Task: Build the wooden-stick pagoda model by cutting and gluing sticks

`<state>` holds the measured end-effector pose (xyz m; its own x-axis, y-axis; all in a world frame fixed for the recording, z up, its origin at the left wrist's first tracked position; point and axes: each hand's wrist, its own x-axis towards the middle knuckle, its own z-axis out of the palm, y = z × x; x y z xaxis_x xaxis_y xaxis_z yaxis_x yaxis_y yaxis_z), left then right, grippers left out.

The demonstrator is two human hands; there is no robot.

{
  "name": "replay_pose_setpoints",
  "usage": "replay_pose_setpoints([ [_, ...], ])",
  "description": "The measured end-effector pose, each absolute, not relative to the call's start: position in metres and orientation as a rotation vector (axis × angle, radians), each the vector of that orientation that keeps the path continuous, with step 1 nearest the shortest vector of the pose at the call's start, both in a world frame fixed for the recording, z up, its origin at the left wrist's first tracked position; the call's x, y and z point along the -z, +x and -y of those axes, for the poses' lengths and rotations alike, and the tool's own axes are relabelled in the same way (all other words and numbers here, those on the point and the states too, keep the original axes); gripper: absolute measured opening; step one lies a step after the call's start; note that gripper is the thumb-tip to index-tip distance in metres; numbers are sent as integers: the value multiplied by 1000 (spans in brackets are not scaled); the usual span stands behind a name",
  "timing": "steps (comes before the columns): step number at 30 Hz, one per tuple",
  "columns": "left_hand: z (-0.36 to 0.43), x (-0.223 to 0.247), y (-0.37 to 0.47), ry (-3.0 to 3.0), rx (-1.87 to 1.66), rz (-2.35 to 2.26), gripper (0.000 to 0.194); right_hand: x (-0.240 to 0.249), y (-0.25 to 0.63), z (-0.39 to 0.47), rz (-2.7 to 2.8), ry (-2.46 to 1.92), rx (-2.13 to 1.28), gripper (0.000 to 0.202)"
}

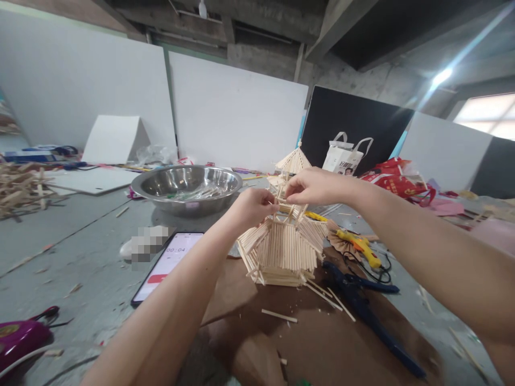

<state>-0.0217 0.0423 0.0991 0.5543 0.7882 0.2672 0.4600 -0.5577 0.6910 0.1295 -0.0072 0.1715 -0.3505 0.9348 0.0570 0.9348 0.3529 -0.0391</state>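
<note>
A pagoda model built of thin wooden sticks (287, 249) stands upright on a brown board (322, 343), with a wide sloping lower roof and a small pointed roof on top. At the left of its narrow middle tier is my left hand (257, 206), thumb and fingers pinched together. My right hand (308, 185) reaches in from the right, its fingers bent and closed against the same tier, just below the top roof. Whatever small piece either pinch holds is hidden by the fingers. Loose sticks (279, 316) lie at the model's foot.
Blue-handled cutters (370, 316) lie right of the model, with a yellow glue gun (360, 247) behind them. Left are a phone (169, 268) running a timer, a steel basin (187, 201) and a purple device (24, 340). Scrap sticks (24, 190) are heaped far left.
</note>
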Motion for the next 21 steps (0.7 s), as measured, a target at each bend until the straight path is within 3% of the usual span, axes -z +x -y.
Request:
replay_pose_setpoints([
  [4,-36,-105,-26,2391,-957,-1051,21,-171,138,22,2383,-1757,23,21],
  [10,-25,-102,-18,2831,-1396,-965,26,-145,148,44,2149,-1684,321,18],
  [21,-29,-89,-9,2920,-1440,-959,22,-86,150,29,1655,-1477,-116,20],
])
